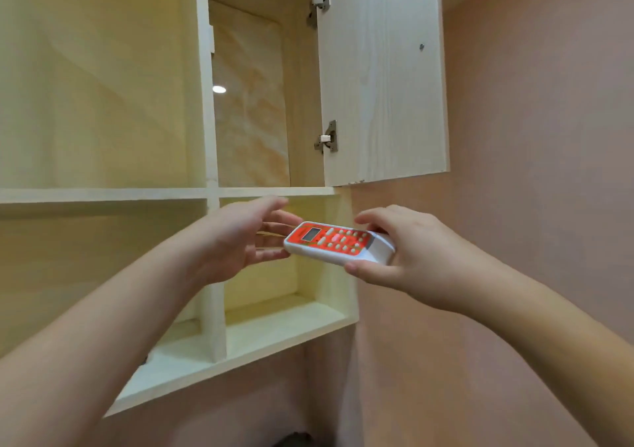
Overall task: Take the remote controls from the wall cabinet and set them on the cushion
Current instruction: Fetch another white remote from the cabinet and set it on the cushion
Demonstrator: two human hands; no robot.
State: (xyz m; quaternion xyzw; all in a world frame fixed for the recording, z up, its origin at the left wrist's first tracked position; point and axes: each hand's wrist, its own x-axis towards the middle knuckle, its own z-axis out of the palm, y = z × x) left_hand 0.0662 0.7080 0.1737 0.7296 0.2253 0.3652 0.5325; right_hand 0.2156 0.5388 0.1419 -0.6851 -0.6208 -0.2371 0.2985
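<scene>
A white remote control (338,243) with an orange-red face, white buttons and a small grey screen is held in the air in front of the wall cabinet's (212,309) lower right cubby. My right hand (404,257) grips its right end, thumb below and fingers over the top. My left hand (236,237) is open beside the remote's left end, fingers stretched toward the cubby; whether they touch the remote is unclear. No cushion is in view.
The cabinet's upper right door (380,76) stands open, with two metal hinges on its inner edge. The compartments I can see hold nothing. A pink wall (531,137) runs to the right and below the cabinet.
</scene>
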